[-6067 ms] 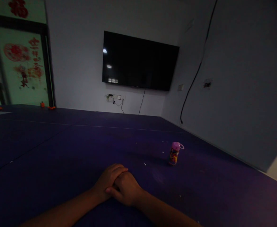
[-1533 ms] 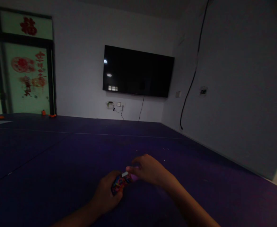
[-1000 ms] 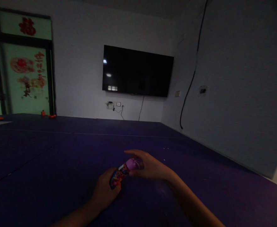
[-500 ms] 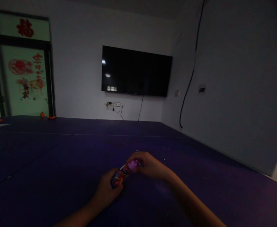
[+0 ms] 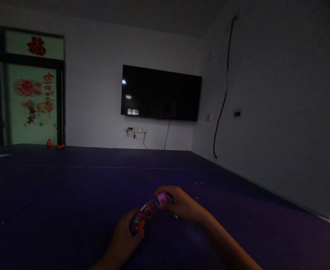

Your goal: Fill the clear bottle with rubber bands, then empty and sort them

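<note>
The left hand [image 5: 127,230] is curled around the lower body of a small bottle [image 5: 144,216], its fingers and thumb closed on the printed part. The bottle is tilted at the lower middle of the frame, above the purple bench [image 5: 77,210], with its top end pointing up and to the right. Its label is a crowded print in red, blue and yellow; any writing on it is too small and blurred to read. The right hand [image 5: 178,202] has its fingers and thumb bent closed about the pink cap [image 5: 162,198] at the clear upper end of the bottle. Whether the cap is seated or loose cannot be told.

At the upper left of the frame, a large red character [image 5: 36,45] on the glass reads 福. Below it, a column of red characters [image 5: 48,88] runs down the door glass beside round red designs [image 5: 26,87]; the column is too blurred to read surely. No brand can be read on the dark television [image 5: 161,93] at upper centre.
</note>
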Motion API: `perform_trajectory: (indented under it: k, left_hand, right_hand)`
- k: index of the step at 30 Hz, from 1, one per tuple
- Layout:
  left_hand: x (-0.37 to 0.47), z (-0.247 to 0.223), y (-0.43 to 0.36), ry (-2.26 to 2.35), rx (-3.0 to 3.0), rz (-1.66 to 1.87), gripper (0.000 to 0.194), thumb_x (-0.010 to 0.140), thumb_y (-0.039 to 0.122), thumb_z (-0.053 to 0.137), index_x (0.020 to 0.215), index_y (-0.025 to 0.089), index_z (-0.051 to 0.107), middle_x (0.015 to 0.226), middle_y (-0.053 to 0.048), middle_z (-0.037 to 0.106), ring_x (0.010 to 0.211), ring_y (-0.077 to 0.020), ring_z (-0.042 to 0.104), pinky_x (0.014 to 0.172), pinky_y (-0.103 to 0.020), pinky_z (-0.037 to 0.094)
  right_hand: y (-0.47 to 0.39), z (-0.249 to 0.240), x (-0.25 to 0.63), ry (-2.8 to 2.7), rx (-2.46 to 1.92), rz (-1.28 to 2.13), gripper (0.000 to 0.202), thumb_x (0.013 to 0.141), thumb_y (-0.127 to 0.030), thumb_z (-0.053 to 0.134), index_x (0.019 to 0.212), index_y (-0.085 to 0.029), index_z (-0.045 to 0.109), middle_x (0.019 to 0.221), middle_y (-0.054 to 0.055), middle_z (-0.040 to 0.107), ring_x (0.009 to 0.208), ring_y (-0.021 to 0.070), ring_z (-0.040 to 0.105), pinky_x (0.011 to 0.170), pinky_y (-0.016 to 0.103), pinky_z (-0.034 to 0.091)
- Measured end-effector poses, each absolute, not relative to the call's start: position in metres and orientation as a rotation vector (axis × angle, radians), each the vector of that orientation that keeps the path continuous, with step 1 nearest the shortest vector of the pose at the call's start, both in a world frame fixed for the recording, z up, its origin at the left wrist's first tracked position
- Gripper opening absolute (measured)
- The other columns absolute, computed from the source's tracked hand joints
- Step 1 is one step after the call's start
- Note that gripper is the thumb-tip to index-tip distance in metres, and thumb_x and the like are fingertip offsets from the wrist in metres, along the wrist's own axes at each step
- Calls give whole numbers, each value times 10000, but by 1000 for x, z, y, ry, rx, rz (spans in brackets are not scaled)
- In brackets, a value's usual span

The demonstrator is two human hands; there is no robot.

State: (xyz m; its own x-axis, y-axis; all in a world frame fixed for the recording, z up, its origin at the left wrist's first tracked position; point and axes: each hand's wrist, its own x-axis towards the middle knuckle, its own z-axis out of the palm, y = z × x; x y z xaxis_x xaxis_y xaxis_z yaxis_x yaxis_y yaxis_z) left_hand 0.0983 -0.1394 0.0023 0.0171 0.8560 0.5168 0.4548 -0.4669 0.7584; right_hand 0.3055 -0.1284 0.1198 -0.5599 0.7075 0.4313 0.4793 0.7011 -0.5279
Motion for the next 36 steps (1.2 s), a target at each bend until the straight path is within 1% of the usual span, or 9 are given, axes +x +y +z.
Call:
perform_trajectory:
  k: [6, 9, 14, 20, 23, 26, 31, 33, 36]
  left_hand:
    - [88, -2, -123, 1490, 1825, 1701, 416, 743, 425, 564, 1066, 165, 536, 997, -106, 615, 922, -281, 599, 828, -440, 472]
    - [84, -4, -119, 1537, 1798, 1762, 437, 785, 464, 512, 1098, 160, 510, 1036, -111, 576, 973, -283, 574, 866, -461, 449]
    - [80, -2, -115, 1545, 1822, 1797, 457, 793, 465, 497, 1142, 170, 499, 1077, -109, 561, 1025, -288, 556, 904, -471, 427]
    - [72, 0, -110, 1603, 1711, 1748, 527, 728, 380, 573, 1203, 170, 479, 1145, -109, 574, 1051, -289, 565, 909, -444, 439]
    - [69, 0, -108, 1581, 1755, 1722, 437, 712, 292, 582, 1133, 186, 532, 1084, -89, 603, 1009, -282, 585, 885, -445, 459]
    - [68, 1, -107, 1530, 1912, 1778, 336, 689, 180, 571, 1022, 216, 599, 1075, -67, 595, 1031, -273, 566, 929, -473, 429]
    - [73, 0, -110, 1458, 2104, 1793, 408, 682, 81, 534, 1029, 268, 637, 1145, -46, 541, 1085, -257, 532, 952, -467, 426]
    - [74, -3, -110, 1403, 2164, 1769, 459, 685, 64, 517, 1073, 285, 625, 1155, -44, 536, 1089, -251, 532, 944, -450, 442]
    - [75, -6, -109, 1341, 2197, 1788, 522, 701, 64, 494, 1154, 307, 580, 1182, -41, 538, 1119, -247, 519, 962, -446, 432]
  right_hand:
    - [-89, 88, 332, -2053, -1395, 109, 294, 693, -76, 558, 964, -161, 633, 890, 61, 662, 836, 185, 608, 739, 263, 424]
    - [-72, 60, 347, -2010, -1739, -19, 275, 789, -73, 465, 1007, -122, 626, 920, 123, 656, 871, 216, 617, 752, 282, 427]
    - [-63, 27, 362, -2142, -1996, -215, 312, 845, -93, 424, 1083, -120, 625, 1038, 180, 619, 951, 272, 602, 781, 326, 437]
    - [-64, 16, 365, -2138, -2077, -332, 405, 888, -163, 407, 1283, -177, 491, 1094, 175, 600, 1001, 295, 580, 782, 383, 454]
    - [-69, 28, 354, -2015, -2040, -399, 418, 902, -282, 426, 1306, -182, 464, 1125, 184, 588, 1040, 323, 553, 816, 443, 437]
    - [-82, 43, 327, -2009, -1752, -343, 418, 925, -304, 372, 1330, -217, 427, 1213, 134, 561, 1103, 278, 520, 890, 421, 407]
    - [-107, 37, 265, -2252, -1224, -198, 570, 818, -159, 501, 1360, -282, 372, 1386, 48, 428, 1223, 257, 420, 980, 418, 350]
    - [-111, 27, 246, -2281, -1165, -133, 599, 788, -103, 503, 1351, -274, 390, 1358, 52, 462, 1213, 262, 433, 989, 429, 341]
    - [-109, 14, 231, -2179, -1150, 45, 544, 773, -70, 490, 1298, -211, 463, 1238, 88, 567, 1139, 250, 506, 973, 413, 368]
